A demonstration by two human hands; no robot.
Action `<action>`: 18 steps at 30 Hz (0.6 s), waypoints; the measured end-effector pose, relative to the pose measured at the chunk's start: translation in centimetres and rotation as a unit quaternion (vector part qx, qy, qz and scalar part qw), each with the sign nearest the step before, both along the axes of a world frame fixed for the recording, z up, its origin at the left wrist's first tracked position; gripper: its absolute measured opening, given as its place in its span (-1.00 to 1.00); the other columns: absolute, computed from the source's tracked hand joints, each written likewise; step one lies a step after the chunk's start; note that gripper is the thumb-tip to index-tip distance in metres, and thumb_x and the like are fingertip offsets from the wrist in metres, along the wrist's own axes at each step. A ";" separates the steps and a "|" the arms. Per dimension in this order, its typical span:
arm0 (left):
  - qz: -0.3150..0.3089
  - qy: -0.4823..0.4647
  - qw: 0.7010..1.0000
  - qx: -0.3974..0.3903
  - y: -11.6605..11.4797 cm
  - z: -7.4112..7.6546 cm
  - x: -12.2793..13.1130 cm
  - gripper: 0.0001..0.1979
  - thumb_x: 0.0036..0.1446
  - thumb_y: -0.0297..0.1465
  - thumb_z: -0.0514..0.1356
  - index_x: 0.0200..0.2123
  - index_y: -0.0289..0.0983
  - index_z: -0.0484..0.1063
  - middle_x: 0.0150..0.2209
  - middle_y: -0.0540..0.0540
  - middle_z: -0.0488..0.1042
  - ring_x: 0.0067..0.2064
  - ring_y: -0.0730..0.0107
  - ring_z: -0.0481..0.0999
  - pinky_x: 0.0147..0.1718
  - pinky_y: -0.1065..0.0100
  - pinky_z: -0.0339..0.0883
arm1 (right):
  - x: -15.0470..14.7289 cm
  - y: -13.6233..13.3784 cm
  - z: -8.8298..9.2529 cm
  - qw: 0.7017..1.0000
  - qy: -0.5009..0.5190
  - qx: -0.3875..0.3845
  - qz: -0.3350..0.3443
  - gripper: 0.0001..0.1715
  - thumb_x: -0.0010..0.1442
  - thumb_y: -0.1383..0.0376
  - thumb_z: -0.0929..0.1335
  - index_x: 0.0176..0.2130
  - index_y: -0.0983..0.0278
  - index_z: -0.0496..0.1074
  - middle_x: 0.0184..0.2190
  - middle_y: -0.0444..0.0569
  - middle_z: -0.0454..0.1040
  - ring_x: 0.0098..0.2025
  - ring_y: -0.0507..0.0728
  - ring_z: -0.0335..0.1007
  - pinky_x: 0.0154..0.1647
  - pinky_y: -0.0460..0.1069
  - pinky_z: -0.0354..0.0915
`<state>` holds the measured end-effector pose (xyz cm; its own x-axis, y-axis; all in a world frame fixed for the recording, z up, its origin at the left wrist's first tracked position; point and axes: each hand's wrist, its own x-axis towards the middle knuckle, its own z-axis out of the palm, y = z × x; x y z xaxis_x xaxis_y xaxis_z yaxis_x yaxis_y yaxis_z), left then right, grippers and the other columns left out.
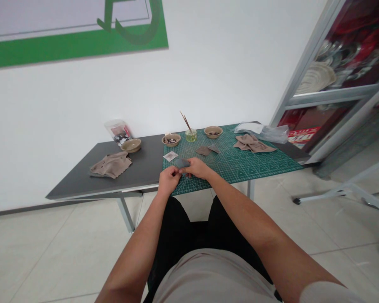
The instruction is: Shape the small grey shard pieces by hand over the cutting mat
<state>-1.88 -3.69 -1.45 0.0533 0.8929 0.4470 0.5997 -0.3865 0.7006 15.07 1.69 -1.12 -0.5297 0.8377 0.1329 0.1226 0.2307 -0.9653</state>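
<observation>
A dark table (129,162) bearing a green cutting mat (255,168) beneath your hands. Past your grip: a cloth (254,144) on the mat to the right, a second cloth (110,165) on the table to the left, three small bowls (213,131), a glass with sticks (191,136). Just ahead of your grip: brown scraps (204,150), a white card (170,156). Your left hand (169,180) and right hand (197,168) pinch, fingers closed, one small grey sheet (182,164) between them, over the mat.

A small, flat, dark grey sheet (182,164), its material too small to tell, sits pinched between the left hand (169,180) and right hand (197,168), tilted above a green cutting mat (255,166).
</observation>
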 end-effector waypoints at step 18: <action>-0.004 -0.028 1.000 -0.010 0.0 0.0 -0.2 -0.86 -0.03 -0.41 0.20 -0.59 -0.25 0.36 -0.58 0.07 0.36 -0.46 0.47 0.34 -0.40 0.42 0.20 | 0.1 0.0 0.0 1.000 0.007 -0.001 0.000 -0.57 -0.07 0.06 0.52 -0.44 0.36 0.44 -0.64 -0.14 0.43 -0.65 -0.03 0.30 -0.64 -0.15 0.18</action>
<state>-2.08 -3.71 -1.46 0.0359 0.9016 0.4310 0.5569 -0.3761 0.7405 15.16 1.64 -1.07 -0.5277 0.8381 0.1382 0.1097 0.2286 -0.9673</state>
